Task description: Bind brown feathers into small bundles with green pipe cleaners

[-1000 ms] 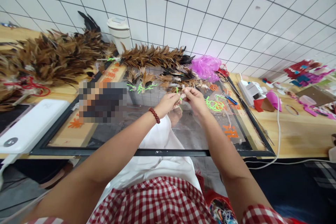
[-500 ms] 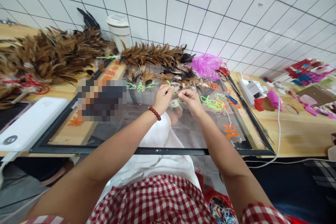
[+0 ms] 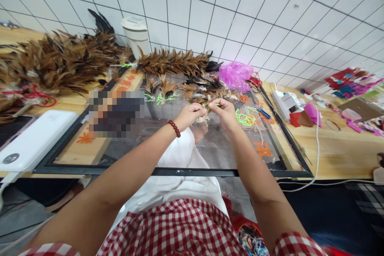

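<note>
My left hand (image 3: 191,115) pinches a short bright green cord (image 3: 208,109) above the glass panel (image 3: 177,172). On the cord's other side, my right hand (image 3: 223,113) is closed on it between thumb and fingertips. The two sets of fingertips are close together, and much of the cord is hidden in them. Just beyond my hands lie loose brown and black feathers (image 3: 192,93). To the left of these, small feather bunches (image 3: 163,87) are tied with green cord. A tangle of green cord (image 3: 245,117) rests right of my right hand.
A long feather strand (image 3: 174,62) lies at the back beside a white tumbler (image 3: 136,34) and a pink plastic bag (image 3: 236,75). A large feather pile (image 3: 66,58) and a white power bank (image 3: 37,140) are at left. Right are a blue pen (image 3: 264,113) and a power strip (image 3: 281,104).
Both hands have shifted slightly to the right and a little nearer my body. The fingertips are now closer together, with less of the cord showing.
</note>
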Tool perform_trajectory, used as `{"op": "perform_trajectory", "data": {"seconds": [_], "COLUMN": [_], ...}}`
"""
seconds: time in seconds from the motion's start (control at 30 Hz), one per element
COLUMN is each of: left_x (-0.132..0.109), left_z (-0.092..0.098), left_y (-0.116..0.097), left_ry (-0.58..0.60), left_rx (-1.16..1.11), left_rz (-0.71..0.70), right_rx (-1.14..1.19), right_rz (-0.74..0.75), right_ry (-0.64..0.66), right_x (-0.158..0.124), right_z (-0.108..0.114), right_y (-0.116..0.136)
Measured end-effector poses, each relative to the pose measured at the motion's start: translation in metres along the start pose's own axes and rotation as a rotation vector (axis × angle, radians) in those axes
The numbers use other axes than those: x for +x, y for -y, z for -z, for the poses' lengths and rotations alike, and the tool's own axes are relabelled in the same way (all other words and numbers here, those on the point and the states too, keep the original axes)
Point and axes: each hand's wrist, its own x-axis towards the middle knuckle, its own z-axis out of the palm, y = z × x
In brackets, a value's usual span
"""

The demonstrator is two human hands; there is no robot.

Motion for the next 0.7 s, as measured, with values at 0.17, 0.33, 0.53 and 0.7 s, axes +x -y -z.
{"op": "perform_trajectory", "data": {"seconds": [0.17, 0.33, 0.53, 0.7], "left_x": [0.002, -0.001, -0.001, -0.001], "left_z": [-0.004, -0.007, -0.004, -0.003], "left_y": [0.005, 0.003, 0.0, 0.002], "left_ry": [0.035, 0.039, 0.007, 0.006], "left_rx": [0.24, 0.345, 0.267, 0.238], "left_rz": [-0.076, -0.102, -0.095, -0.095], "right_rx": [-0.201, -0.121, 0.07, 0.003], "right_rz": [0.119, 0.089, -0.121, -0.073], "right_ry": [0.06, 0.129, 0.133, 0.107], "right_x": [-0.004, -0.004, 0.001, 0.0], "right_z": [-0.005, -0.003, 0.003, -0.004], "right_y": [0.01, 0.009, -0.004, -0.011]}}
